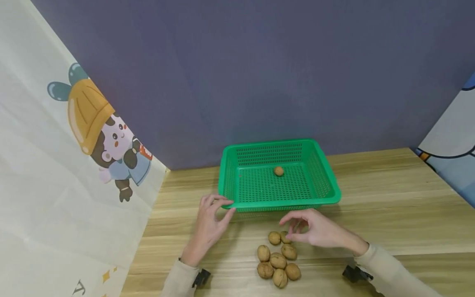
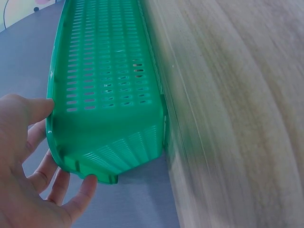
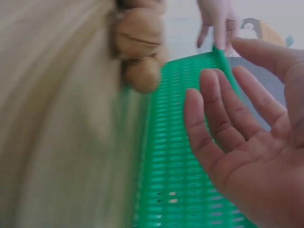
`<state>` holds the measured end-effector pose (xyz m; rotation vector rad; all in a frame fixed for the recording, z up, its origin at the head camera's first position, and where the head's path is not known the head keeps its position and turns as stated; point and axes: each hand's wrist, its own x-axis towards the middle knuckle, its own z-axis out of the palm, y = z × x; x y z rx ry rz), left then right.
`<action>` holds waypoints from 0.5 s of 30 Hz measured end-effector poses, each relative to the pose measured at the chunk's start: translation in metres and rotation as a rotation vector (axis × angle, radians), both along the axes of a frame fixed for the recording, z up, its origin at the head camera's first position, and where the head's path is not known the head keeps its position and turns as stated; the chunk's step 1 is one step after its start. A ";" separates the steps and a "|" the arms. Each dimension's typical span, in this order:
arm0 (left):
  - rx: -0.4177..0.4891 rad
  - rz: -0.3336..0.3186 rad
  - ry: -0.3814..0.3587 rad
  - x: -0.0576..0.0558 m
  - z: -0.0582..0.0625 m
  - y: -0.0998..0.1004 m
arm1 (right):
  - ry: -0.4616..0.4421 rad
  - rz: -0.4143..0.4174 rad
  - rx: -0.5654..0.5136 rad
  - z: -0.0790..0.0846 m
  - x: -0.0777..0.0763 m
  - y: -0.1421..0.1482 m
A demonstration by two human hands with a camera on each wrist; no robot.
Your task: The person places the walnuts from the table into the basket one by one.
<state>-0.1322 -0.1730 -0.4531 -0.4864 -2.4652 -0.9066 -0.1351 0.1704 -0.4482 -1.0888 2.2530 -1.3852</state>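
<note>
A green plastic basket [image 1: 280, 205] stands on the wooden table, with a single walnut [image 1: 278, 170] on its slatted bottom. My left hand [image 1: 210, 225] pinches the basket's near left corner, thumb on the outer side of the rim and fingers over it; the left wrist view shows this hand [image 2: 28, 156] at the corner too. Several walnuts [image 1: 278, 260] lie loose in front of the basket. Just above the farthest of them hovers my right hand [image 1: 313, 229], fingers loosely bent. In the right wrist view nothing is in that hand [image 3: 247, 137].
A dark grey-blue backdrop [image 1: 259, 74] rises behind the basket. A white sheet with a cartoon figure [image 1: 118, 140] hangs at the left, and another printed sheet [image 1: 456, 123] at the right. Bare wooden table [image 1: 389, 198] stretches to the right of the basket.
</note>
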 end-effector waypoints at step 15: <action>-0.009 0.005 -0.011 0.000 0.001 -0.001 | -0.070 -0.045 0.065 -0.034 0.005 0.008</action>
